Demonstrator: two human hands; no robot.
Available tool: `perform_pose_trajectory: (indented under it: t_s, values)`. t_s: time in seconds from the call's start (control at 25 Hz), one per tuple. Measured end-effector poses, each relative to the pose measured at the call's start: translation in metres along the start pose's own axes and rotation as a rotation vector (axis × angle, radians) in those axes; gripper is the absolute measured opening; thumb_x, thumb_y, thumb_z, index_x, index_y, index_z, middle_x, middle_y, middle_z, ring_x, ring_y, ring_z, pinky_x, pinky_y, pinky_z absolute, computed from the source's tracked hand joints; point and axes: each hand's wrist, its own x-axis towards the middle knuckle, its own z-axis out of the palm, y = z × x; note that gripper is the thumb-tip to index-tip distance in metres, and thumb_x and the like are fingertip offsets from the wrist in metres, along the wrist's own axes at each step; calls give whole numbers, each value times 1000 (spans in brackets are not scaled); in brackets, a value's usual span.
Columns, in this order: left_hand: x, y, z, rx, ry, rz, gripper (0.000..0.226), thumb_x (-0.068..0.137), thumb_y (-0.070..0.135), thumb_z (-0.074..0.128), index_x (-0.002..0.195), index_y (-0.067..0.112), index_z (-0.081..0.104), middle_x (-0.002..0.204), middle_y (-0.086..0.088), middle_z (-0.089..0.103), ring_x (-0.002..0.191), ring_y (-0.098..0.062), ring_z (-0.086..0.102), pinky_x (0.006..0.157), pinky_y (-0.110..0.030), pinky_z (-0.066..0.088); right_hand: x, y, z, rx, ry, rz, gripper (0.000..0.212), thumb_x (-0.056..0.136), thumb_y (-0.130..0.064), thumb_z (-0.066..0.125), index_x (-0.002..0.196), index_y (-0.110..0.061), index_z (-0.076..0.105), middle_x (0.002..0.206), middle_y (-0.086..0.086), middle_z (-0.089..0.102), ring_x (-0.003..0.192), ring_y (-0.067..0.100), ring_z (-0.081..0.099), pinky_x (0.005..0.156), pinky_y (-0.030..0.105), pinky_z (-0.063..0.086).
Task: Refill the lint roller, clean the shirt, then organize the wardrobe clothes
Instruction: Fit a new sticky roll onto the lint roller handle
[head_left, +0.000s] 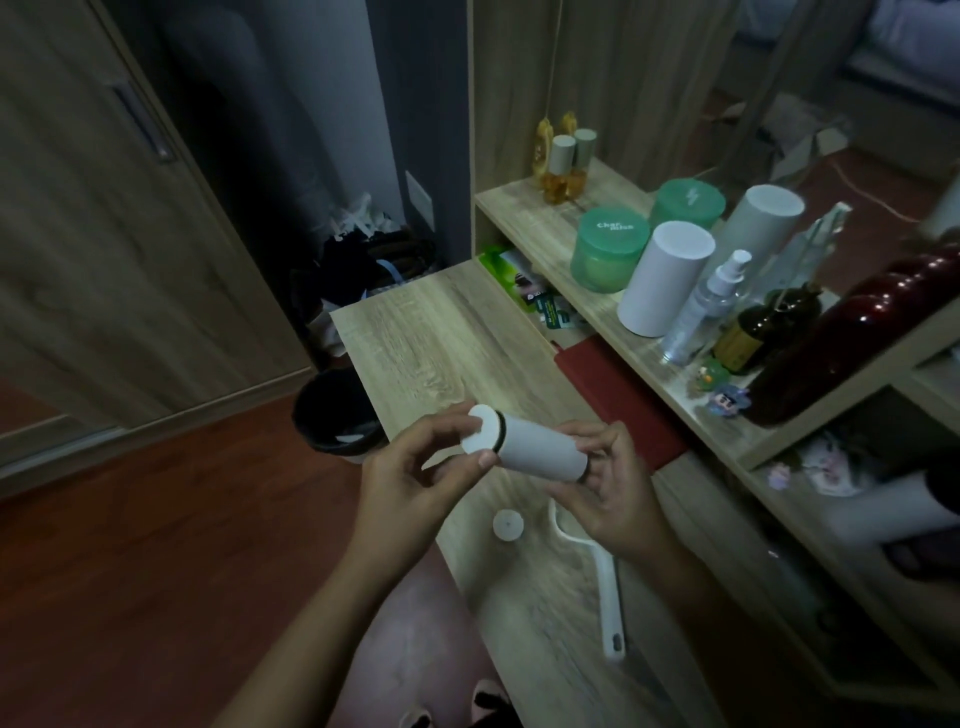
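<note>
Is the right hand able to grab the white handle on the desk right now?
Probably not yet: the right hand grips the white roll. The handle lies unobstructed, close beneath it.

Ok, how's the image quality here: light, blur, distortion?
Head view: dim and muted overall; wide-angle distortion bows the shelf edges; the right edge is smeared, with glare dots on the dark red bottle; the white lint roll is fairly sharp, the lint roller handle softer.
</note>
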Motion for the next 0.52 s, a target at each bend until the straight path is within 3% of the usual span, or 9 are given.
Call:
perform_pose_trajectory:
  t_s: [0.08, 0.16, 0.28, 0.4, 0.52]
  values:
    - [-7, 8, 5, 71, -31, 94, 23, 73, 26, 75, 95, 20, 70, 116, 5, 67, 114, -8, 60, 76, -19, 55, 0, -7, 5, -112, -23, -19, 49, 70, -22, 73, 107, -38, 44, 119, -1, 54, 110, 16, 59, 82, 32, 55]
    - [-15, 16, 15, 242, -55, 265, 23, 76, 23, 73, 97, 17, 68, 116, 7, 65, 112, -3, 60, 75, -20, 56, 2, -15, 11, -289, -30, -71, 55, 70, -33, 73, 117, -36, 44, 120, -5, 52, 112, 8, 55, 87, 23, 51]
    - [-24, 25, 28, 398, -26, 453, 22, 79, 20, 74, 99, 13, 68, 116, 7, 62, 109, 0, 60, 77, -20, 55, 2, -26, 19, -365, 23, -128, 54, 69, -43, 70, 115, -30, 46, 114, -3, 56, 105, 4, 55, 87, 15, 45]
    - [-29, 27, 31, 407, -5, 480, 22, 79, 19, 74, 99, 12, 69, 117, 5, 63, 107, -3, 62, 77, -25, 56, -1, -34, 22, -353, 64, -84, 42, 69, -39, 63, 107, -31, 46, 102, -8, 58, 93, 1, 56, 78, 14, 46]
    - [-31, 28, 29, 353, -8, 448, 23, 79, 24, 72, 101, 19, 66, 117, 4, 64, 108, -4, 62, 77, -27, 57, -4, -39, 21, -392, 35, -43, 40, 68, -38, 61, 105, -35, 45, 101, -14, 55, 94, 7, 57, 77, 21, 48]
